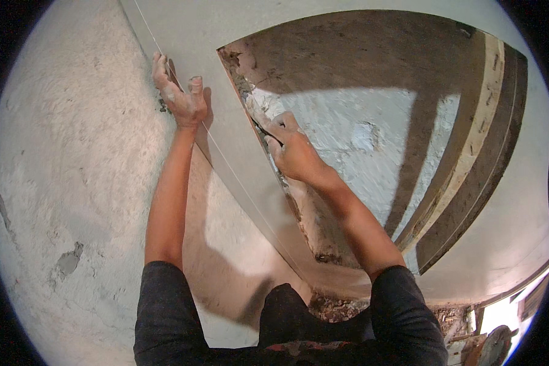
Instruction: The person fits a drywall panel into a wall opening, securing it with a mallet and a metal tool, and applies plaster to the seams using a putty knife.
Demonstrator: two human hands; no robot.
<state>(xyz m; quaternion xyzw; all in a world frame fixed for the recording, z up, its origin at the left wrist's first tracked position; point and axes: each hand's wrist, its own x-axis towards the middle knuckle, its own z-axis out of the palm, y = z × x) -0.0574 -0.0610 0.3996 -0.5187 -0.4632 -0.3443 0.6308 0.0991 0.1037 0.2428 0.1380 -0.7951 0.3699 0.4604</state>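
Observation:
My left hand point(183, 104), dusted with pale plaster, is raised against the wall corner with its fingers apart. A thin white string point(238, 177) runs slanting past it. My right hand point(294, 149) is closed at the ragged left edge point(296, 210) of a wall opening. A thin dark strip shows at its fingers; what the hand grips is mostly hidden, and I cannot tell its kind. Inside the opening is a rough grey surface point(363, 137), partly in shadow.
A rough plastered wall point(73, 152) with a patch of grey damage point(69, 261) fills the left. The smooth wall point(244, 158) lies between the corner and the opening. A pale wooden strip point(479, 137) curves along the opening's right side. Rubble point(338, 308) lies below, and assorted items stand at lower right.

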